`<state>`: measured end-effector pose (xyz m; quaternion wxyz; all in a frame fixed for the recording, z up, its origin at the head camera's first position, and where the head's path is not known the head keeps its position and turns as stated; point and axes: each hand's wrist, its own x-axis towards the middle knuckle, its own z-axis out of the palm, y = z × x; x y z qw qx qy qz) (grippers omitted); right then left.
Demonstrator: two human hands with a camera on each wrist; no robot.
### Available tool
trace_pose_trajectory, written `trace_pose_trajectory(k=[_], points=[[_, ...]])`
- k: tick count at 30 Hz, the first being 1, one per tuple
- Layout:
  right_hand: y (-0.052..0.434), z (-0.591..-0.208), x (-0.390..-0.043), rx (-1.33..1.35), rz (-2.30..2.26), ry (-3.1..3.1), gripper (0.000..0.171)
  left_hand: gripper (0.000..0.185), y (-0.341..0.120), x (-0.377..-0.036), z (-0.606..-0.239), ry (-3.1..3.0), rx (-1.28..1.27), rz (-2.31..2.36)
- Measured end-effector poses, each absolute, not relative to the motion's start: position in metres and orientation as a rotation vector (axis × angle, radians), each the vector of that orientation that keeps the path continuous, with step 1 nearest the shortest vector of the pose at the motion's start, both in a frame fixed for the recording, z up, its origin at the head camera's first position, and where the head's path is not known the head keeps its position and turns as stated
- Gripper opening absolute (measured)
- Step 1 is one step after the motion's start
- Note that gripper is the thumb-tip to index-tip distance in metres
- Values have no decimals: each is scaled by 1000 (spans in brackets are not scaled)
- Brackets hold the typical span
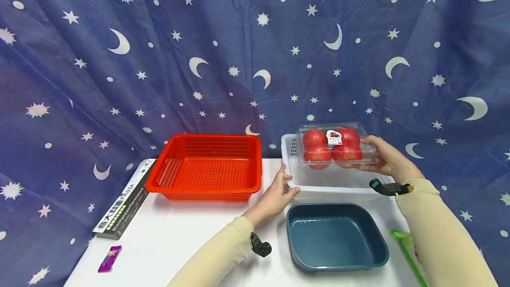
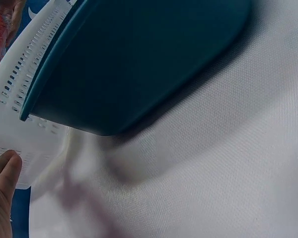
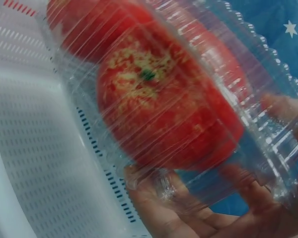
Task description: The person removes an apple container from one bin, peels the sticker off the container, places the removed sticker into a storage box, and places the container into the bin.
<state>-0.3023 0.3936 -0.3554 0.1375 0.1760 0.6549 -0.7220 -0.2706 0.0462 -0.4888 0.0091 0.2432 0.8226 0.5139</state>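
Note:
In the head view, a clear plastic box of red apples [image 1: 347, 150] hangs tilted over the white basket [image 1: 338, 193]. My right hand [image 1: 388, 157] grips the box by its right end. The right wrist view shows the fingers [image 3: 159, 208] under the clear plastic, close to one apple [image 3: 164, 109]. My left hand [image 1: 276, 194] holds the front left corner of the white basket, thumb and fingers at its rim. From the left wrist, that hand [image 2: 2, 183] appears against the basket's pale side wall [image 2: 25, 134]. Much of the basket's back is hidden behind the box.
Left of the white basket stands a red basket [image 1: 215, 194], with nothing inside. A dark blue bin [image 1: 336, 242] sits in front of the white one. A green long-handled tool [image 1: 410, 256] lies by the right forearm. Far left are a black-and-white box [image 1: 125, 200] and a purple packet [image 1: 109, 258].

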Motion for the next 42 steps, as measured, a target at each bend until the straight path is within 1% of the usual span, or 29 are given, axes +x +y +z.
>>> trace_pose_trajectory(k=[2,4,6,11,13,17,21,26,32,36,42], points=[[392,-353,-301,527,-2090,1883,86,89,46,-271,-488,2562,758,1609],[390,-351,-299,530,-2091,1881,88,88,45,-271,-486,2561,759,1600],[387,-348,-297,523,-2089,1887,90,78,44,-270,-483,2575,757,1570],[381,-344,-291,499,-2083,1895,92,43,45,-263,-468,2688,762,1430],[380,-343,-289,489,-2085,1897,92,41,46,-258,-460,2729,754,1398],[377,-342,-286,459,-2093,1894,91,49,44,-247,-441,2742,670,1417],[372,-341,-283,433,-2094,1892,94,57,33,-240,-423,2707,574,1487],[365,-340,-278,410,-2094,1892,93,61,19,-243,-409,2600,535,1673],[349,-343,-273,361,-2086,1895,89,75,9,-245,-394,2297,516,1917],[336,-344,-269,301,-2098,1870,84,83,6,-245,-387,2036,457,2077],[318,-346,-264,199,-2121,1801,64,92,-4,-247,-383,1797,308,2195]])
